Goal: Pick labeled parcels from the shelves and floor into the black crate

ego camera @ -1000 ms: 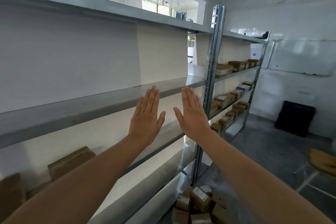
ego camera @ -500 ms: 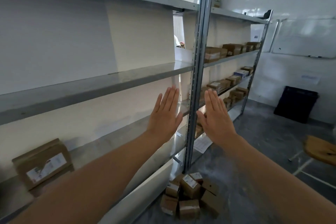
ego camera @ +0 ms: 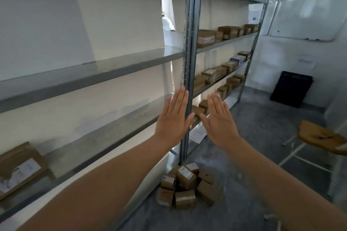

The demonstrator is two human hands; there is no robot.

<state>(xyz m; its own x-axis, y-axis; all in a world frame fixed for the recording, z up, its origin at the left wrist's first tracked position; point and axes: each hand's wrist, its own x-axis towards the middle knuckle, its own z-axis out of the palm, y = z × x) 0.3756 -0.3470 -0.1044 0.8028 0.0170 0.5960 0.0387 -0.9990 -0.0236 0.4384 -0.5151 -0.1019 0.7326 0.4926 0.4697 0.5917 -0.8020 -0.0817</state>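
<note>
Observed left hand [ego camera: 173,118] and right hand [ego camera: 218,120] raised side by side, fingers straight, grasping nothing. Found labeled parcels [ego camera: 185,185] heaped on the floor at the foot of the shelf post [ego camera: 189,62], 1 boxed parcel [ego camera: 18,169] on the near lower shelf, left. Located black crate [ego camera: 291,92] by the far wall, well apart from both hands.

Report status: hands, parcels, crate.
Left hand and right hand open, empty, raised side by side. Parcel pile at foot of shelf post, untouched; black crate far right. Wooden stool near the route to it.
</note>
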